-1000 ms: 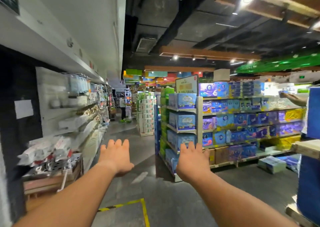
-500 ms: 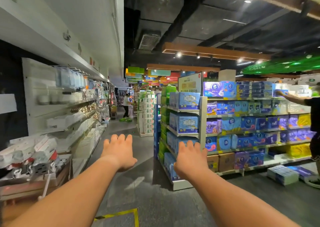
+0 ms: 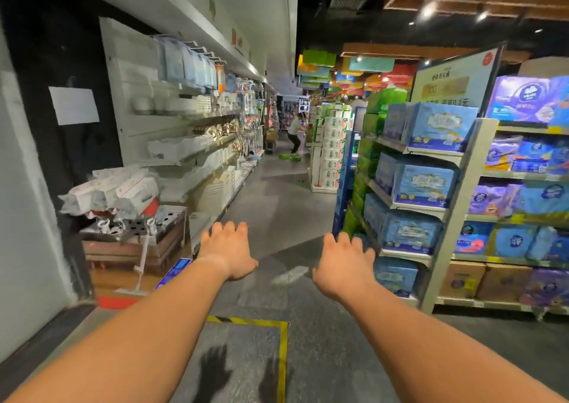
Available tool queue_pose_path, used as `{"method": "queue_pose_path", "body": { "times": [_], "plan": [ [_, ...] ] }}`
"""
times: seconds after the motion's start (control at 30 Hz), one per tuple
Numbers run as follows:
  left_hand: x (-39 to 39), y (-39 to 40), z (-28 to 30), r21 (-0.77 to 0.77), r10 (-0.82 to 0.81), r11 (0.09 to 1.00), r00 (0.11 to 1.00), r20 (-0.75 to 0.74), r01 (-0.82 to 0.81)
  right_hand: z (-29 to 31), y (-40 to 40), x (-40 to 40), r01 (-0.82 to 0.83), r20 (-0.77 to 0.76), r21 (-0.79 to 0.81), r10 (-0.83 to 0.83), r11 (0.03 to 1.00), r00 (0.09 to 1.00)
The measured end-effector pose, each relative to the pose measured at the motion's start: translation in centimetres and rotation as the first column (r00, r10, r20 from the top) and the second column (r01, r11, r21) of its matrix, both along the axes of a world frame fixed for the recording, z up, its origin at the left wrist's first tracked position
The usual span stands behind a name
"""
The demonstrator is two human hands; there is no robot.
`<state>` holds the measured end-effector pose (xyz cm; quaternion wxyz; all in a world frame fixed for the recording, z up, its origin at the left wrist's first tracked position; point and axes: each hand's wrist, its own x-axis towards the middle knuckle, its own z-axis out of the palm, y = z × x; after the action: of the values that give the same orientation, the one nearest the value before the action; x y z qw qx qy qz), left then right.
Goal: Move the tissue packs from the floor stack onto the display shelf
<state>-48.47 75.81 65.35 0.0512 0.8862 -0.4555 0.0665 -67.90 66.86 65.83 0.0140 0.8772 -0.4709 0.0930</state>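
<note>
Tissue packs [image 3: 429,182] in blue wrap fill the end tiers of the display shelf [image 3: 452,218] on the right of the aisle, one row per tier, with more purple and blue packs along the shelf's long side. No floor stack shows from this angle. Both bare arms reach forward over the grey floor [image 3: 277,205]. The left hand [image 3: 226,250] is spread flat, palm down, fingers straight, holding nothing. The right hand [image 3: 341,267] is likewise spread and holds nothing; its fingertips lie just in front of the shelf's lower end tier, though whether they touch it is hard to tell through the blur. Two hand shadows fall on the floor inside a yellow-and-black tape corner [image 3: 281,335]. On the left, a white wall rack [image 3: 172,119] carries pale housewares. Far down the aisle a person [image 3: 295,133] crouches beside a tower of green-and-white boxes [image 3: 331,150].
</note>
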Motion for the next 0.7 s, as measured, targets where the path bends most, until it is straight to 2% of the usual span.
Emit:
{"method": "queue_pose_path", "body": {
  "times": [0.33, 0.5, 0.6, 0.7],
  "plan": [
    [13.9, -17.6, -10.3, 0.15, 0.134, 0.982, 0.984, -0.115, -0.116, -6.5, -20.0, 15.1, -0.066, -0.051, 0.121, 0.072, 0.99, 0.996],
    [19.8, -25.0, -13.0, 0.176, 0.175, 0.973, 0.976, -0.128, -0.151, -10.1, -28.7, 22.8, -0.129, -0.043, 0.179, 0.139, 0.975, 0.989],
    [23.8, -29.4, -15.0, 0.204, 0.237, 0.956, 0.964, -0.117, -0.211, -12.4, -34.1, 27.7, -0.205, -0.052, 0.206, 0.22, 0.957, 0.974],
    [27.7, -34.3, -16.9, 0.213, 0.334, 0.929, 0.933, -0.131, -0.303, -14.2, -40.6, 32.4, -0.337, -0.087, 0.148, 0.352, 0.93, 0.932]
  ]
}}
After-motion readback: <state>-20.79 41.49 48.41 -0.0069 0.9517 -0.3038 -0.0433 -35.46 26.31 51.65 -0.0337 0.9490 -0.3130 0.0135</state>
